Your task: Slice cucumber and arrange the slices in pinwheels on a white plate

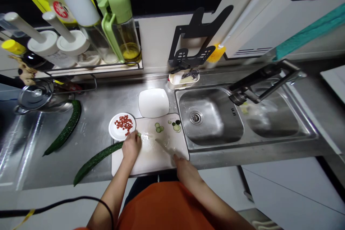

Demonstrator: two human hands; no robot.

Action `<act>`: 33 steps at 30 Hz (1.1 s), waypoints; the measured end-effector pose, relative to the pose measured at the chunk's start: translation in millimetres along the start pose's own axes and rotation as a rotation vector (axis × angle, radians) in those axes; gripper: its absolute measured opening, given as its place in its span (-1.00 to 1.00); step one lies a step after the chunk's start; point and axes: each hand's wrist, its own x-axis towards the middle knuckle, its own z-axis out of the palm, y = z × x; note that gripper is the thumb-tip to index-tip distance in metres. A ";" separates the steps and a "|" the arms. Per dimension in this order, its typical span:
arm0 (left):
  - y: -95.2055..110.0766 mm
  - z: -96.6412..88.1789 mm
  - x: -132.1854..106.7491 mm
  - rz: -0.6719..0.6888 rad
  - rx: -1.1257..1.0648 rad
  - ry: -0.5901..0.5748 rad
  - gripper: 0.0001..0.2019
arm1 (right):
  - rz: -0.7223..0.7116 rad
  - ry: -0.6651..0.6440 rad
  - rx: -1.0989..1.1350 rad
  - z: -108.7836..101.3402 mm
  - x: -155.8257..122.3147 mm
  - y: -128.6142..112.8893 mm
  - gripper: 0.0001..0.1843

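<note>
My left hand (131, 147) is closed around the cut end of a long cucumber (98, 158), which reaches off the board to the left. In my right hand (185, 169) is a knife (165, 146), its blade blurred and pointing up-left over the white cutting board (147, 161). Several cucumber slices (159, 128) lie near the board's far edge, with more end pieces (176, 127) at its right corner. A round white plate (111, 129) with small diced red pieces (124, 124) stands just beyond my left hand. An empty white square plate (153, 103) sits behind the board.
A second cucumber (66, 129) lies at left, near a lidded pot (36, 97). To the right are a double steel sink (210, 115) and a black faucet (250, 82). A rack (91, 66) with a green-topped oil bottle (118, 18) and jars stands at the back left.
</note>
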 end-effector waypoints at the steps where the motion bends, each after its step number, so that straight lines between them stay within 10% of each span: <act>1: 3.7 -0.5 1.8 0.019 -0.003 0.001 -0.78 | 0.000 0.000 -0.001 -0.4 -0.3 -0.2 -0.42; 15: 74.1 27.1 48.6 0.236 -0.237 -0.220 -0.69 | -0.001 0.008 0.012 -3.7 -3.9 -2.5 -0.43; 33: 73.0 20.8 56.6 0.366 -0.236 -0.271 -0.72 | 0.011 0.004 0.012 -7.5 -4.2 -2.2 -0.42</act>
